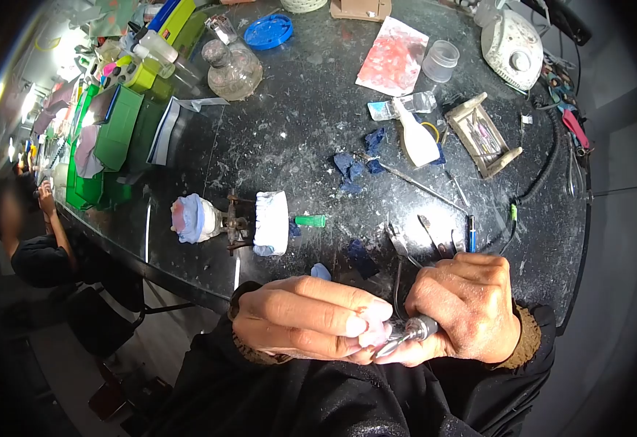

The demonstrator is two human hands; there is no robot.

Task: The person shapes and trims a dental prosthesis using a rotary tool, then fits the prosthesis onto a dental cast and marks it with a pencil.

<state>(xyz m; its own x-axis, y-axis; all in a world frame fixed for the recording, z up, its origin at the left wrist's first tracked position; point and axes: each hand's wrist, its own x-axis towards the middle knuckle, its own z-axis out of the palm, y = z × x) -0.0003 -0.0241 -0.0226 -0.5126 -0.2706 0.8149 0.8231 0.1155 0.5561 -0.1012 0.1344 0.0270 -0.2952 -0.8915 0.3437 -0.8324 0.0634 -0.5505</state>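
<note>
My left hand (307, 315) is closed, its fingertips pinching a small pink piece (374, 329) that looks like denture acrylic. The fingers cover most of it. In my right hand (468, 306) is a rotary handpiece (425, 328), gripped with its metal bur pointing left, close to the pink piece. Whether bur and piece touch, I cannot tell. White dust coats the fingers of my right hand. Beyond my left hand, a dental articulator (237, 222) lies on its side, bearing a white plaster cast (271, 223) and a cast with lilac and pink material (196, 218).
Hand tools (428, 231) and a blue-handled one (471, 234) lie just beyond my right hand. Farther off are a white squeeze bottle (415, 135), a wooden tool rack (484, 136), a glass flask (232, 71) and green bins (118, 127). A person (41, 240) sits at far left.
</note>
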